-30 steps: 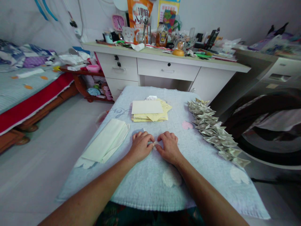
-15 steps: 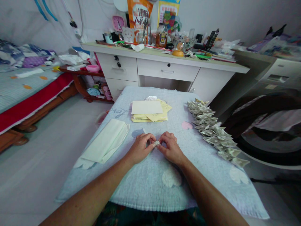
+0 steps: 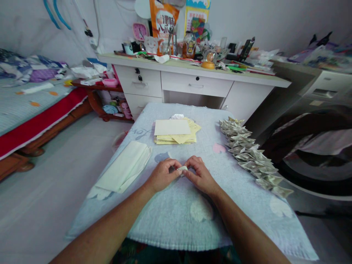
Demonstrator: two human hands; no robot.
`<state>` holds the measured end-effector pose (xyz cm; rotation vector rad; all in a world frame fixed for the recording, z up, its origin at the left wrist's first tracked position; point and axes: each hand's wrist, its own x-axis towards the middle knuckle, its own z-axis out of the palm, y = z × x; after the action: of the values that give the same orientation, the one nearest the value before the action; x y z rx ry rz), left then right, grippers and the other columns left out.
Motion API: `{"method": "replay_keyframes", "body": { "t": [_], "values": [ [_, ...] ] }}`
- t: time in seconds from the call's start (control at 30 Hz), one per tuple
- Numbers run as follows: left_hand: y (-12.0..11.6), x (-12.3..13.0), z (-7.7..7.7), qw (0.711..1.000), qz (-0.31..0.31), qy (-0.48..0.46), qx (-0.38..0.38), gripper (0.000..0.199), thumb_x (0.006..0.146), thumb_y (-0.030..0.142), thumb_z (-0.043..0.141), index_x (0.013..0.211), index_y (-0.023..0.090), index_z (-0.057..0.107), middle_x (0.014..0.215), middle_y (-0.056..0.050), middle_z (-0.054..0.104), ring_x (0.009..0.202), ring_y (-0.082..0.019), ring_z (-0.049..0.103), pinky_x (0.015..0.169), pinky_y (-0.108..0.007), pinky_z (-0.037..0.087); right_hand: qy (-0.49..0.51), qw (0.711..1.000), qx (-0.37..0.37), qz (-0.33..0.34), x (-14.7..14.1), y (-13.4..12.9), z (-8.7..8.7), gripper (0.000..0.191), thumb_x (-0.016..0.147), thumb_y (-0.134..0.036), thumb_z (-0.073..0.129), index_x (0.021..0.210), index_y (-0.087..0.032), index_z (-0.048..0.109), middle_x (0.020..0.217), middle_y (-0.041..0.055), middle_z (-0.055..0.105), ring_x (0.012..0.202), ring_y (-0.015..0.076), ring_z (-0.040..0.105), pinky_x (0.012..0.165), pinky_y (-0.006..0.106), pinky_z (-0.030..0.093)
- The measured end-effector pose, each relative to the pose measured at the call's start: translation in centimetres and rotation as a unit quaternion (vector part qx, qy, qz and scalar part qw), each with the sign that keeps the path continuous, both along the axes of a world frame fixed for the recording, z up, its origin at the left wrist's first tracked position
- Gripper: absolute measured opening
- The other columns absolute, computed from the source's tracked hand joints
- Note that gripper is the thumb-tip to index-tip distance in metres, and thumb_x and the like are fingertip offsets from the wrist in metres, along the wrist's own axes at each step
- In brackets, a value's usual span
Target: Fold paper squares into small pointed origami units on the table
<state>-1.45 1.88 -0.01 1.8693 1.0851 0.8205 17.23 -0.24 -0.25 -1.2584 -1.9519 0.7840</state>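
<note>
1. We saw the left hand [image 3: 164,175] curled, pinching a small folded paper [image 3: 182,168].
2. The right hand [image 3: 200,175], likewise curled, pinched its other end.
3. The paper sat between them, at the fingertips.

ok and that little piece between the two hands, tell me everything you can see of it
The little piece is pale, near white, and looks like folded paper, with a narrow strip showing. It is held in the fingertips of the left hand and right hand, one on either side, over the pale blue cloth. Fingers hide much of it, so its full shape is unclear, as is whether it touches the cloth.
</note>
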Motion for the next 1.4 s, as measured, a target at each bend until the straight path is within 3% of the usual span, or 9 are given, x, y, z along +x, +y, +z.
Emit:
{"method": "replay_keyframes", "body": {
  "t": [0.4,0.77,1.13,1.4],
  "values": [
    [0.14,-0.29,-0.02,1.000,-0.013,-0.013,0.008,0.013,0.077,0.026,0.065,0.072,0.015,0.066,0.074,-0.002,0.063,0.076,-0.015,0.058,0.074,-0.027,0.043,0.040,0.999,0.028,0.024,-0.29,0.02,0.25,0.031,0.090,-0.045,0.054,0.072,-0.020,0.058,0.076,0.0015,0.055,0.081,0.0175,0.048,0.078,0.033,0.034],
    [0.04,-0.38,0.71,1.000,-0.021,-0.022,0.002,0.011,0.074,0.023,0.064,0.083,0.016,0.064,0.079,0.000,0.063,0.077,-0.015,0.057,0.074,-0.026,0.042,0.087,0.996,0.025,0.015,0.28,0.19,0.41,0.030,0.089,-0.044,0.055,0.071,-0.020,0.058,0.075,0.0009,0.054,0.081,0.0170,0.049,0.078,0.032,0.035],
    [0.18,-0.60,0.29,0.999,-0.022,-0.045,-0.004,0.012,0.078,0.025,0.062,0.073,0.015,0.065,0.071,0.000,0.064,0.071,-0.014,0.057,0.070,-0.025,0.041,0.048,0.998,0.035,0.017,-0.06,0.03,0.15,0.024,0.087,-0.043,0.059,0.078,-0.020,0.058,0.079,0.0009,0.056,0.082,0.0169,0.049,0.078,0.032,0.036],
    [0.23,-0.56,0.30,0.999,-0.016,-0.047,0.016,0.014,0.078,0.027,0.061,0.070,0.016,0.064,0.070,0.000,0.061,0.073,-0.014,0.056,0.072,-0.026,0.041,0.053,0.997,0.040,0.032,-0.39,0.07,0.32,0.031,0.090,-0.045,0.054,0.071,-0.019,0.056,0.075,0.0011,0.054,0.078,0.0162,0.048,0.077,0.032,0.035]
  ]
}}
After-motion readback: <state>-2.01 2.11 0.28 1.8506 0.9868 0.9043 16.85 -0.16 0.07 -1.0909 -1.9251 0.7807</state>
